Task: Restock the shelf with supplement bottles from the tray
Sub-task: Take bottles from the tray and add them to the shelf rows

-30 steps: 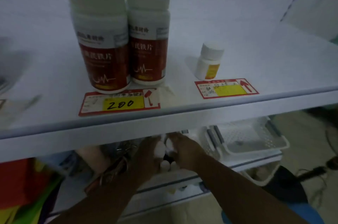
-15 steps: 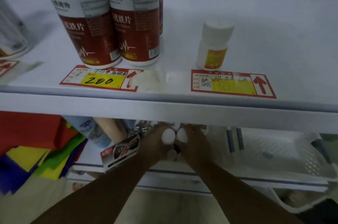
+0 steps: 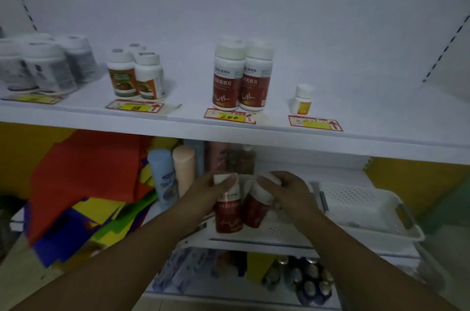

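My left hand point(image 3: 212, 190) grips the white cap of an upright red-labelled supplement bottle point(image 3: 228, 215). My right hand point(image 3: 286, 190) grips the cap of a second red bottle point(image 3: 255, 211), tilted to the left. Both bottles are just above the white perforated tray point(image 3: 284, 230) on the lower shelf. On the upper shelf point(image 3: 254, 132) two matching red bottles point(image 3: 240, 76) stand behind a price tag reading 200 point(image 3: 230, 116). A small white bottle with a yellow label point(image 3: 302, 99) stands to their right.
Orange-green labelled bottles point(image 3: 136, 74) and grey bottles point(image 3: 48, 64) fill the upper shelf's left. A white basket point(image 3: 366, 209) sits right of the tray. Coloured bags point(image 3: 84, 188) and tall tubes point(image 3: 173, 173) lie to the left on the lower shelf. Cans point(image 3: 307, 277) stand below.
The view has pulled back and now shows the whole shelf. Both hands have come out from under the upper shelf's edge, each with a red bottle held by its cap.
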`<state>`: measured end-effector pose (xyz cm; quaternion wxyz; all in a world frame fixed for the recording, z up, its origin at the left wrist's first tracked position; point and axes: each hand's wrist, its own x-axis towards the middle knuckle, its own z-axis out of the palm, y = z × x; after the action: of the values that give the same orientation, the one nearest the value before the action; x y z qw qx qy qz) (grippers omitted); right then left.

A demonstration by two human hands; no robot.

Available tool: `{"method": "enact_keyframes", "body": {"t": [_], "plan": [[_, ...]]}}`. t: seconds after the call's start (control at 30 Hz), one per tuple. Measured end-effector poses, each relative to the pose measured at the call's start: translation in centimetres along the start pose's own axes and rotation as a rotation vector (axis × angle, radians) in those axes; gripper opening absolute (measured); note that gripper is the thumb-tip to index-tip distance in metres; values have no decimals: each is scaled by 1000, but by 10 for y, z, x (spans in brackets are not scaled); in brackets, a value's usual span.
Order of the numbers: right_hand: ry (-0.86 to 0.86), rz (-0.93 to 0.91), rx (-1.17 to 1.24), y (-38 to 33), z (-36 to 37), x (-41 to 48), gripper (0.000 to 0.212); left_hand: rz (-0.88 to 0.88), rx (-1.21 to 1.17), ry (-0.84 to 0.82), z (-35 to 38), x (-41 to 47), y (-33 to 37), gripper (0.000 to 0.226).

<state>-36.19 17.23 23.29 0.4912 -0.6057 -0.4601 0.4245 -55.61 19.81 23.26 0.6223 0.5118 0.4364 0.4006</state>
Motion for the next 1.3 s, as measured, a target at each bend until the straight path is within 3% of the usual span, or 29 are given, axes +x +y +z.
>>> {"method": "enact_keyframes", "body": {"t": [0.1, 0.23, 0.33, 0.5, 0.57, 0.7, 0.77, 0.9, 1.0, 1.1, 1.3], "plan": [[-14, -2, 130, -39, 14, -38, 17, -26, -79, -63, -7, -35, 27, 34], [-111, 12, 252, -92, 32, -76, 54, 37, -109, -93, -11, -72, 69, 30], [-127, -32, 270, -127, 34, -93, 70, 82, -106, -110, -12, -89, 99, 42], [-207, -73, 469, -171, 23, -97, 43, 172, -94, -126, -3, -97, 148, 47], [-229, -126, 426, -189, 17, -94, 36, 235, -50, -142, 2, -96, 167, 48], [-272, -329, 197, -233, 4, -77, 55, 351, -22, -171, 3, -80, 208, 45], [-188, -455, 110, -258, -7, -62, 61, 412, 3, -160, -1, -67, 235, 50], [77, -661, 72, -304, -40, -10, 51, 579, 171, -41, -10, -26, 298, 55], [149, -659, 114, -321, -56, 49, 47, 673, 258, 32, -15, 18, 337, 39], [106, -603, 71, -319, -57, 112, 36, 609, 308, 47, -21, 72, 353, 21], [-101, -485, -180, -287, -27, 195, 25, 365, 546, 32, -29, 149, 334, 17]]}}
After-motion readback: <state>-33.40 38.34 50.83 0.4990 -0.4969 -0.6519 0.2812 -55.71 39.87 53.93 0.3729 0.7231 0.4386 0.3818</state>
